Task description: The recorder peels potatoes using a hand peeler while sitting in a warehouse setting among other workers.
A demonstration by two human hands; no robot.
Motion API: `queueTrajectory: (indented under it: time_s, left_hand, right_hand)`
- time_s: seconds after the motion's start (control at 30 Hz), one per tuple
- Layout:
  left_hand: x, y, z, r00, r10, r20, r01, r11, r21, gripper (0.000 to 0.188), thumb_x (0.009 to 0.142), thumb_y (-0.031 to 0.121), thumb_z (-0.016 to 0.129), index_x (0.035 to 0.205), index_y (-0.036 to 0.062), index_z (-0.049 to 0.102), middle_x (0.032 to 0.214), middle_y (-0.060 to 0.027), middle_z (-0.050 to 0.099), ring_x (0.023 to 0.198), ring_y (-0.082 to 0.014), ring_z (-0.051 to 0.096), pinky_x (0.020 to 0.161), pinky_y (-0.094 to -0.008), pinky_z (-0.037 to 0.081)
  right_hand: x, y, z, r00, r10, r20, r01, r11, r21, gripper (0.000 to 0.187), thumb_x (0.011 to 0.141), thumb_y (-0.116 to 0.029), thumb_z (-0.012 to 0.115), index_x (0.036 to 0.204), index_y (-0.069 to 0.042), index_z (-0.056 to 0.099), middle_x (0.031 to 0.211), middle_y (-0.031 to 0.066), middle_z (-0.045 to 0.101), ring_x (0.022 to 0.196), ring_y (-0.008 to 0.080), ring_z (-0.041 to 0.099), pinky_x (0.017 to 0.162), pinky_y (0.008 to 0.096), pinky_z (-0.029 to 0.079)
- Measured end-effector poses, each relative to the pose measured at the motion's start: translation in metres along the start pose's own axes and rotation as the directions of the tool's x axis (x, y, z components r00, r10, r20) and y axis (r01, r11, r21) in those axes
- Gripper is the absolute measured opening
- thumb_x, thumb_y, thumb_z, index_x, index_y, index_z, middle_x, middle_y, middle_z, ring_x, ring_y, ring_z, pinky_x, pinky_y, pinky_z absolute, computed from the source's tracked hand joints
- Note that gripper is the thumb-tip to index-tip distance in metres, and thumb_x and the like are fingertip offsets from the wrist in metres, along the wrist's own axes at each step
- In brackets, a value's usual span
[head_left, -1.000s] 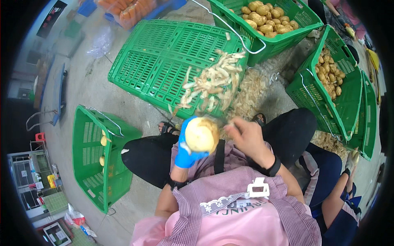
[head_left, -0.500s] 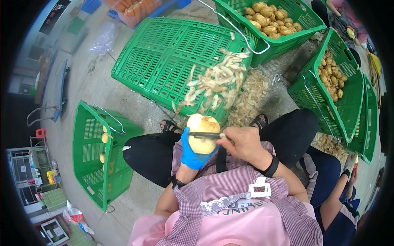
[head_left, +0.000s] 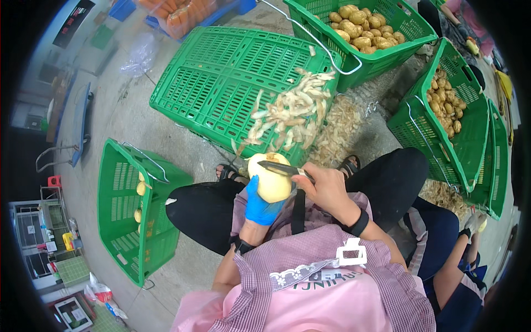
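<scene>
My left hand [head_left: 261, 205], in a blue glove, is closed round the lower part of a large peeled potato [head_left: 275, 187]. The potato is pale yellow, with a brownish patch near its top. In my bare right hand [head_left: 326, 191] is a dark-bladed peeler [head_left: 280, 167], its blade lying across the upper part of the potato. Just beyond my hands, a heap of peelings [head_left: 293, 110] lies on an upturned green crate [head_left: 221, 77].
Green crates of unpeeled potatoes [head_left: 365, 29] [head_left: 445, 105] stand at the far right and right. A green crate [head_left: 141, 210] with a few peeled potatoes stands at left. More peelings [head_left: 340, 124] lie on the floor. A co-worker's arm [head_left: 451, 265] shows at right.
The peeler has moved up the potato, and its blade now slants. The potato has tilted and turned a little in my left hand.
</scene>
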State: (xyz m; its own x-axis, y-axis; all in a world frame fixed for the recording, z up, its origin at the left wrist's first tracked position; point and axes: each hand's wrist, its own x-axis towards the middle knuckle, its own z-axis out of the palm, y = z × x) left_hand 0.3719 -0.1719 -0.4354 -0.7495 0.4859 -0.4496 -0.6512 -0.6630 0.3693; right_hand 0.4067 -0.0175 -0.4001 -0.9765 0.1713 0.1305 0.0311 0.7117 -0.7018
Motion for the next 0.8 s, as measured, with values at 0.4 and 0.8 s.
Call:
queueTrajectory:
  time_s: [0.4,0.8]
  left_hand:
    - [0.008,-0.001,-0.04,0.963,0.152,0.224,-0.212,0.938,0.273,0.079,0.062,0.02,0.071,0.126,0.006,0.027,0.117,-0.0107,0.043,0.107,-0.0236,0.045,0.09,-0.0378,0.04]
    - [0.016,0.012,-0.007,0.907,0.329,0.264,-0.422,0.715,0.557,0.089,0.055,0.023,0.077,0.125,0.0049,0.026,0.117,-0.0087,0.042,0.104,-0.019,0.046,0.089,-0.0329,0.04]
  right_hand:
    - [-0.003,-0.026,-0.007,0.996,0.047,-0.073,-0.042,0.997,0.068,0.026,0.076,-0.029,0.059,0.068,-0.005,0.051,0.05,0.0128,0.049,0.048,0.0311,0.051,0.043,0.0366,0.038]
    - [-0.004,-0.039,-0.017,0.987,0.149,0.066,-0.162,0.949,0.271,0.024,0.081,-0.03,0.052,0.075,-0.006,0.049,0.052,0.0151,0.05,0.05,0.0347,0.052,0.044,0.042,0.039]
